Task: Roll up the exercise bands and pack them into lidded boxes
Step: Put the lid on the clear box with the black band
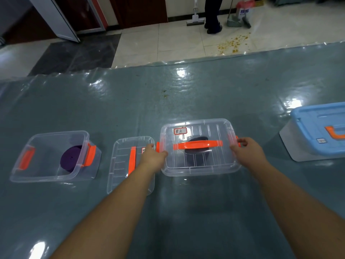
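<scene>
grey table (186, 90) | lidded box (200, 165) long axis left-right | left hand (152, 158), right hand (246, 148) gripping its end latches

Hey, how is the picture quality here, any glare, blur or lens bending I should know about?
Head view: bright ceiling-light glare on the glossy table cover and near the bottom left corner; wide-angle bending curves the table's far edge; the floor background is soft; the lidded box between left hand and right hand is fairly sharp.
</scene>
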The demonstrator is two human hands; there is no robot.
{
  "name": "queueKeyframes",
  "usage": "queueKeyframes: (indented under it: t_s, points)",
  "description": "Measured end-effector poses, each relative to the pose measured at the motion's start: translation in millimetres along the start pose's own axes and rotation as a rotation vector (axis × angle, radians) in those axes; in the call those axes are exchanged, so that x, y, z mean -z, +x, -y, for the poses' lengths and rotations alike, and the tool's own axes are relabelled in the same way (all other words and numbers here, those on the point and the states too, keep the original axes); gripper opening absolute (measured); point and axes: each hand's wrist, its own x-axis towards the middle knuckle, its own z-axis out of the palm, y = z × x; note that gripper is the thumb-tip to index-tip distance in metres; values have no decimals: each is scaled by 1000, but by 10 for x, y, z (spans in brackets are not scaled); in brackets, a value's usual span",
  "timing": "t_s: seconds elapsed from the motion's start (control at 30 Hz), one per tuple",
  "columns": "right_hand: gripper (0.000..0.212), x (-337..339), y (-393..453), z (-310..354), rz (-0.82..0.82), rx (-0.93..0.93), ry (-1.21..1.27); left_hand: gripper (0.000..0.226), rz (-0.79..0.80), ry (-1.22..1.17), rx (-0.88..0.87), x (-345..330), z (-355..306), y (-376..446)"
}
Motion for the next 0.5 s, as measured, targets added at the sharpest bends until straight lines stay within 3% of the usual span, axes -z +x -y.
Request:
queueKeyframes:
  t_s: [0.17,0.23,0.5]
  points:
    - [58,-5,62,-18,20,-50,87,35,-12,19,5,8,-16,55]
    - [63,-2,78,-24,36,-60,94,31,-25,38,-16,-10,-35,54]
    - [33,8,122,-80,67,-73,144,27,-154,120,-71,-97,-98,-35]
